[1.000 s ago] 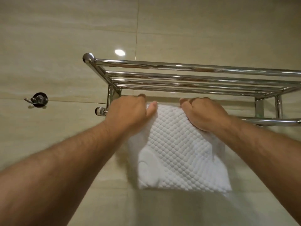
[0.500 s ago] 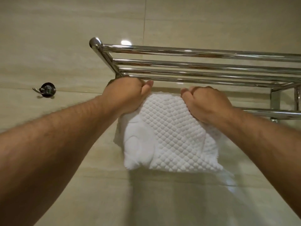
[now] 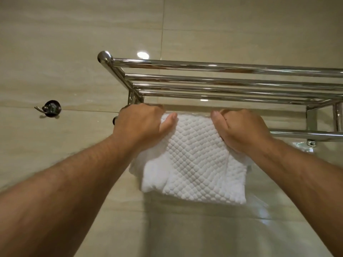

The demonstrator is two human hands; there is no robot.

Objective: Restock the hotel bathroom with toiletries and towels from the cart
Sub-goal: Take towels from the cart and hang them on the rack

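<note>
A white waffle-textured towel [image 3: 194, 160] hangs folded over the lower bar [image 3: 304, 134] of a chrome wall rack [image 3: 222, 78]. My left hand [image 3: 141, 125] grips the towel's upper left part, thumb on the front and fingers curled behind. My right hand [image 3: 241, 128] grips its upper right part the same way. The fold over the bar is hidden behind both hands. The towel's left side bunches under my left wrist.
The rack's upper shelf of several chrome bars juts out above my hands. A dark metal wall hook [image 3: 51, 108] sits to the left on the beige tiled wall [image 3: 74, 52]. The lower bar runs bare to the right of the towel.
The towel bunched on its left side a second ago and stays bunched. Both hands keep their grip at its top edge; the view has shifted a little.
</note>
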